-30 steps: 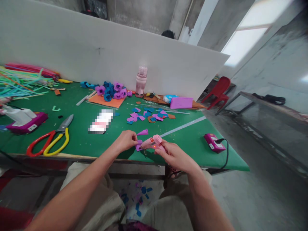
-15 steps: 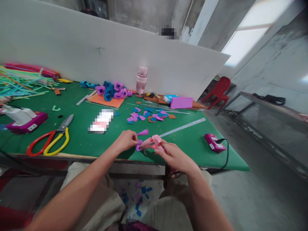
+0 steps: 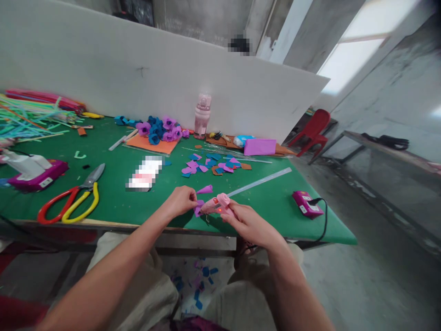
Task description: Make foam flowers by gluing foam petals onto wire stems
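Observation:
My right hand is wrapped round a pink glue gun with a small red light lit. A long clear glue stick sticks out of its back end. Its nozzle meets a small purple paper piece, which my left hand pinches between thumb and fingers. Just beyond lies a rolled purple paper cone; whether the left fingers touch it I cannot tell. Cut purple, blue and brown paper pieces are scattered behind on the green table.
Big scissors lie at left beside a purple power strip with chargers. A second power block sits at right, its cord hanging over the edge. Paper flowers, a pink bottle and coloured stems line the back.
The glue stick's far end has moved slightly towards the gun. My left hand and the purple paper stay nearly in place.

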The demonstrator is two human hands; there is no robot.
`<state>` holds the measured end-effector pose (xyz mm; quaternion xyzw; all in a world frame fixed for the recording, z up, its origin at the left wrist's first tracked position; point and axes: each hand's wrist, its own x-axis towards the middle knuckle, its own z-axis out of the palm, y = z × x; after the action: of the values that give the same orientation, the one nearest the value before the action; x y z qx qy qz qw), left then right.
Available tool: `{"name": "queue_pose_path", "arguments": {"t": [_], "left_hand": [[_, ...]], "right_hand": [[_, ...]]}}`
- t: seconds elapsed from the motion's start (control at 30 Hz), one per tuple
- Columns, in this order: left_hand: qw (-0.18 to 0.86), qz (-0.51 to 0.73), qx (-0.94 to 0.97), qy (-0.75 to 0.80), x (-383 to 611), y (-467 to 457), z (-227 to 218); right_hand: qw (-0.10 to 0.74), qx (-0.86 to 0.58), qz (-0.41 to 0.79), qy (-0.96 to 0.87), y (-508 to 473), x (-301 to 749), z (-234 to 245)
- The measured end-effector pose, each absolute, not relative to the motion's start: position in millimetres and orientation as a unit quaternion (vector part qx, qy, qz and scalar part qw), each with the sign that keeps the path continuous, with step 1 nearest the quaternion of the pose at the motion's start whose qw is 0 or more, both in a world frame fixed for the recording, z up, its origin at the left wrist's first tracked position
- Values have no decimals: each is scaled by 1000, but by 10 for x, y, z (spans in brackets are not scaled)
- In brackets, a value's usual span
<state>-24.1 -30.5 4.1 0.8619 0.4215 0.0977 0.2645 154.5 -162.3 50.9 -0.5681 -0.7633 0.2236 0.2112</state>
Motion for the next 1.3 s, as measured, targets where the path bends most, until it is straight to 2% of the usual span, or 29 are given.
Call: {"name": "queue_pose_path", "arguments": {"t": [0.9,1.3], "left_hand": [[267,99,860,424,-241,-313,59],[267,96,861,423,-238,-307,53]], "right_hand": [[178,-589,204,-762,-1643,1569,525],[209,-578,217,-758,-1635,1618,511]]}}
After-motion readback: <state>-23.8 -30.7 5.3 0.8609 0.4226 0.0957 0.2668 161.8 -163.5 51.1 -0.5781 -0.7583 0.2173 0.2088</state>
